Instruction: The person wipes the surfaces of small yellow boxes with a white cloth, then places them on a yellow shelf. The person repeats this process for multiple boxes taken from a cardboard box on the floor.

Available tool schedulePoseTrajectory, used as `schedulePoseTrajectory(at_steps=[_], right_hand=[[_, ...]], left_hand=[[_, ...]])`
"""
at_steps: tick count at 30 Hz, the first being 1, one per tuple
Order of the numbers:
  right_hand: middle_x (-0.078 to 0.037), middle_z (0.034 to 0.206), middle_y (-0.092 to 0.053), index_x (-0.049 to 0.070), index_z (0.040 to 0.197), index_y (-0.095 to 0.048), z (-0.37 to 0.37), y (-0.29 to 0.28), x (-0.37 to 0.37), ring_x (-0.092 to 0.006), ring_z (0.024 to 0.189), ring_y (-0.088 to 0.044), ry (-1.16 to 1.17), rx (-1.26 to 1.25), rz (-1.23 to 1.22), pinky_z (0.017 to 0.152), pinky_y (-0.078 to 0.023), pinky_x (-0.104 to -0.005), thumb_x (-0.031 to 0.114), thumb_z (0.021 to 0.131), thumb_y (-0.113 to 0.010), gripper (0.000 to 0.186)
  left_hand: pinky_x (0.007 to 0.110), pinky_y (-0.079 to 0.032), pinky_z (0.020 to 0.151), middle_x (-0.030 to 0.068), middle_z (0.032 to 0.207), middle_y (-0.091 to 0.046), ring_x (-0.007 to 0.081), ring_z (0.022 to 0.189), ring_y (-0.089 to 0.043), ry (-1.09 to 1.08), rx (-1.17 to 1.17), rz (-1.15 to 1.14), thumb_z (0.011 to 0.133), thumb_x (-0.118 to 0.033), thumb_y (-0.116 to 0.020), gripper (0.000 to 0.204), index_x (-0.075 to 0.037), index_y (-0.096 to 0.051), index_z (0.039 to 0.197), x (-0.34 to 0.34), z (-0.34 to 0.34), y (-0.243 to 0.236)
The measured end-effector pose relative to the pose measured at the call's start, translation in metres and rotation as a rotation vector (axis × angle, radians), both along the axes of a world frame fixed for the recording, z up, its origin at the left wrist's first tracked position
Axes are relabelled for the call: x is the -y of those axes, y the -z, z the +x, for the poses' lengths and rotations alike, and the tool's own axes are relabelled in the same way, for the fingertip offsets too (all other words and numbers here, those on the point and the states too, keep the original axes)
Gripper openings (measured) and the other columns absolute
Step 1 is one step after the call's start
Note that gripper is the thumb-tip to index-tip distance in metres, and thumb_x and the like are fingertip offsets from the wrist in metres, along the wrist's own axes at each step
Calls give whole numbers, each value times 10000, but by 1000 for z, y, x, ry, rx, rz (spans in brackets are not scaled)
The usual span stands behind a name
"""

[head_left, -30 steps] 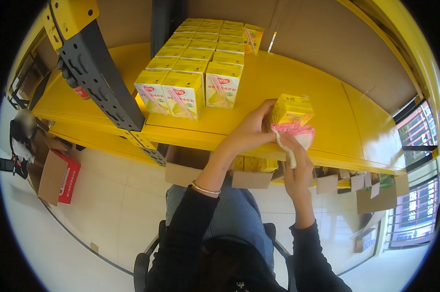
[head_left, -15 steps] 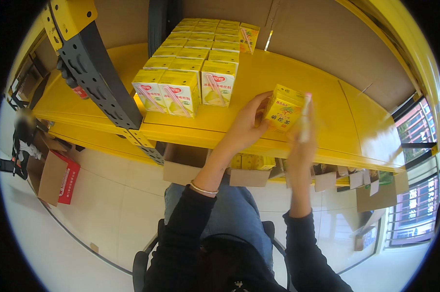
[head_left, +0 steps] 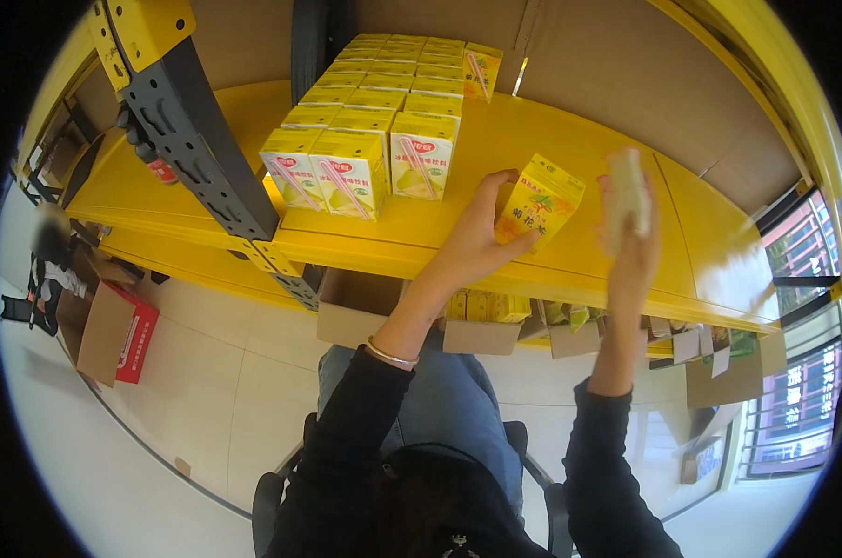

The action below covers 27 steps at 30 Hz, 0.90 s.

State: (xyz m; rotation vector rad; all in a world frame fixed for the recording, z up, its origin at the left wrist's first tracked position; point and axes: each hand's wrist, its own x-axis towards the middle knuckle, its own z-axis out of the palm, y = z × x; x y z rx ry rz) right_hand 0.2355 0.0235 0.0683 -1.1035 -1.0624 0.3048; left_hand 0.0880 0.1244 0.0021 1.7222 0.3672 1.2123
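Note:
My left hand (head_left: 481, 232) is closed around the lower left side of a yellow drink carton (head_left: 544, 200), tilted above the front of the yellow shelf. In my right hand (head_left: 633, 265) is a pale, blocky object (head_left: 626, 191) with a pinkish top, too smeared by motion to name. It is apart from the carton, to its right. To the left, rows of yellow-and-white drink cartons (head_left: 349, 179) stand upright, the front ones with pink-striped straws on their faces. A yellow carton (head_left: 480, 72) stands at the back right end of the rows.
The yellow shelf (head_left: 681, 251) has a black perforated post (head_left: 193, 139) left of the cartons. Open cardboard boxes (head_left: 360, 312) sit below its front edge, one with yellow cartons (head_left: 481, 307). A red-and-brown box (head_left: 128, 339) stands on the floor at left.
My right hand has moved right, away from the carton, carrying the pale object. The carton in my left hand has tilted and shifted slightly.

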Motion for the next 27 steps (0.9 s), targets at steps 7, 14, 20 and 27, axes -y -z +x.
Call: schedulePoseTrajectory(at_steps=[7,14,20,27], right_hand=[[-175,1204,-522,31,1359,-334,-40,38,-5,-281,1065,-542,-65,165,-168,776,-471,-306,-37,851,-391,515],[-280,1074,-560,0,1224,-465,2,47,17,-420,959,-562,74,687,-515,826,-460,-382,-32,796,-460,429],[-108,984,-597,54,1222,-503,-1,9,9,-136,832,-580,193,195,-159,693,-475,-280,-10,842,-386,403],[-127,1003,-601,27,1271,-463,-16,66,-17,-159,821,-599,128,647,-280,690,-491,-300,-37,828,-351,461]], left_hand=[[340,-382,928,148,1216,-432,246,1108,-452,-119,-166,207,732,-236,-752,721,-8,-366,1296,0,-6,-5],[347,-373,968,158,1218,-464,254,1132,-465,-58,-50,-1,725,-178,-737,728,-5,-354,1320,4,-7,-6],[333,-409,957,182,1232,-495,243,1139,-505,136,1,-91,734,-107,-715,734,39,-310,1329,-3,-3,-3],[312,-431,942,142,1239,-497,203,1140,-506,226,114,-317,770,-109,-707,649,17,-362,1306,3,-5,-9]])
